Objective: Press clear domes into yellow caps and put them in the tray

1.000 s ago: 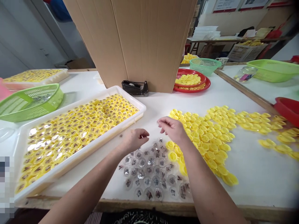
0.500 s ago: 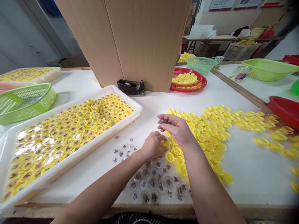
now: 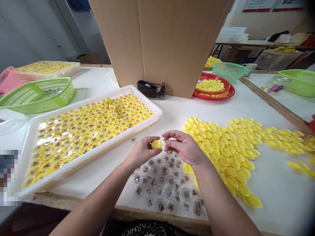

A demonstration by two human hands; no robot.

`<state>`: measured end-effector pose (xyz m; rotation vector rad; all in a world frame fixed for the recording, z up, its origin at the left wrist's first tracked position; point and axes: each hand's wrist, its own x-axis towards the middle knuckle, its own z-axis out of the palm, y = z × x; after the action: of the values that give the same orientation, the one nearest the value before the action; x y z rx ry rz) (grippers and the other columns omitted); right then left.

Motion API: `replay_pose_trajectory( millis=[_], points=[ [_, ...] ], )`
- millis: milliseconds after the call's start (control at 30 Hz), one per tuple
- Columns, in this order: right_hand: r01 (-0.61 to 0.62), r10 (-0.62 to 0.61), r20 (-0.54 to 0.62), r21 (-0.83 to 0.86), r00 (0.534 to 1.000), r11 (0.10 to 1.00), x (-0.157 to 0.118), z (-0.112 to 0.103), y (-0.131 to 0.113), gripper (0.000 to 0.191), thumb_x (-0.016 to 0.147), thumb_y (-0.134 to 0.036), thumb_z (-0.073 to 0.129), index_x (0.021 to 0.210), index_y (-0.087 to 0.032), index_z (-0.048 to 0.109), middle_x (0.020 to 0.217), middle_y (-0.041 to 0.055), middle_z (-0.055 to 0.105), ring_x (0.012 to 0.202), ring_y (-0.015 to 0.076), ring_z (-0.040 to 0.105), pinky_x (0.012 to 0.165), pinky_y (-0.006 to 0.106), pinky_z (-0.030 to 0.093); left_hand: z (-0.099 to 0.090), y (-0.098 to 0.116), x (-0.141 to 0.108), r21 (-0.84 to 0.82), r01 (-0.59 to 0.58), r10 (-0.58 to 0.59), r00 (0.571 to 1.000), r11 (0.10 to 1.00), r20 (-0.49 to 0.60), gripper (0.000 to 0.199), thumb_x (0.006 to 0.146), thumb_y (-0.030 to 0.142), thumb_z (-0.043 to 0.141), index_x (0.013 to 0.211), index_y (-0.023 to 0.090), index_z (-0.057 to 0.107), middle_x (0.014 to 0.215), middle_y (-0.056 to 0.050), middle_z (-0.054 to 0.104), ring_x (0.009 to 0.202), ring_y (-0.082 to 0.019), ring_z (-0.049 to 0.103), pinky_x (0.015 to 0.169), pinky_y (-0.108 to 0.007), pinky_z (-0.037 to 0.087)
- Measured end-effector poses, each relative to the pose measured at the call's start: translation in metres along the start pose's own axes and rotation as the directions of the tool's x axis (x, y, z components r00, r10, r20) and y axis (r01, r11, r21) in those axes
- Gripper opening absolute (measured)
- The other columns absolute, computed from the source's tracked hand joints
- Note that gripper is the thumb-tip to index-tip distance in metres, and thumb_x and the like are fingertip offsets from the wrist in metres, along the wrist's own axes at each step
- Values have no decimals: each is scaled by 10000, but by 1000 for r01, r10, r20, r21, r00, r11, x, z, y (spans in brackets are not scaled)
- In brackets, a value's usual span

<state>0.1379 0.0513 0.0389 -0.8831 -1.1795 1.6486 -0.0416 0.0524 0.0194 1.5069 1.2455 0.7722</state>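
My left hand pinches a round yellow plastic cap between thumb and fingers, its hollow side towards me. Just to the right, my right hand has thumb and fingertips closed on what looks like a small clear printed disc, mostly hidden by the fingers. Below both hands, clear printed discs lie spread near the table's front edge. Loose yellow caps cover the table to the right of my right hand. Left of my hands, a long white tray holds rows of yellow caps with printed faces.
A tall cardboard box stands behind, a black tape dispenser at its foot. Red plates with yellow caps and a mint basket are at back right. Green basket stands left. A pixelated patch hides the left edge.
My left hand has moved left, away from the loose caps, lifting a yellow cap into clear sight. My right hand has lowered slightly beside it. The view has swung left.
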Motion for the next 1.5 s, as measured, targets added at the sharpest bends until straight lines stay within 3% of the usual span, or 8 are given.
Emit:
replay_pose_trajectory(
  millis=[300,467,633,767,1000,1167,1333,1500],
  points=[
    [-116,118,-12,-284,993,952,8,7,22,161,741,-252,651,893,-205,622,794,-32,594,575,75,566,518,218,440,-3,-15,-8,-281,116,-79,987,953,138,580,654,283,738,1167,159,497,669,1,606,549,-127,565,489,-221,444],
    [-96,88,-37,-371,995,924,12,6,27,161,750,-260,645,900,-207,618,812,-29,598,593,80,575,549,224,461,-9,-16,-10,-609,224,-20,946,761,323,449,748,286,679,1151,135,551,927,-102,665,806,-179,652,702,-258,506],
    [-33,-38,-126,-517,991,855,11,10,30,136,760,-245,635,889,-203,625,844,0,622,629,106,584,601,258,495,-2,-21,-8,-760,294,-173,956,580,237,331,813,348,609,1051,136,520,889,-123,673,760,-202,681,674,-274,535],
    [92,-222,-85,-726,971,681,5,18,27,106,796,-215,597,870,-202,673,857,28,638,725,139,609,664,275,500,10,-21,-8,-786,260,-211,963,561,168,288,790,326,651,949,155,482,807,-67,656,660,-147,663,632,-244,536],
    [188,-324,19,-846,946,499,1,25,17,174,707,-107,681,857,-182,636,802,19,627,669,130,584,627,261,506,13,-22,-12,-812,196,-139,980,549,143,380,764,334,685,1069,186,510,868,-25,605,747,-127,618,700,-275,536],
    [341,-389,186,-860,902,380,1,23,13,298,701,-43,651,959,-183,603,916,57,640,793,169,612,720,309,533,6,-27,-10,-758,179,-60,982,627,182,312,799,351,642,1027,139,611,857,-46,600,670,-88,560,527,-167,446],
    [319,-420,152,-874,895,365,1,20,14,237,736,-83,617,944,-197,626,1059,98,616,803,178,640,740,336,554,7,-24,-11,-817,151,-68,988,556,136,310,743,289,714,991,158,582,900,-37,627,757,-105,598,710,-232,487],
    [230,-281,98,-842,955,488,0,19,12,283,764,-109,608,1003,-256,647,923,34,658,746,165,641,685,307,548,8,-23,-11,-819,128,-69,992,559,108,360,696,273,756,967,163,546,831,-34,654,758,-131,620,750,-282,485]
  ],
)
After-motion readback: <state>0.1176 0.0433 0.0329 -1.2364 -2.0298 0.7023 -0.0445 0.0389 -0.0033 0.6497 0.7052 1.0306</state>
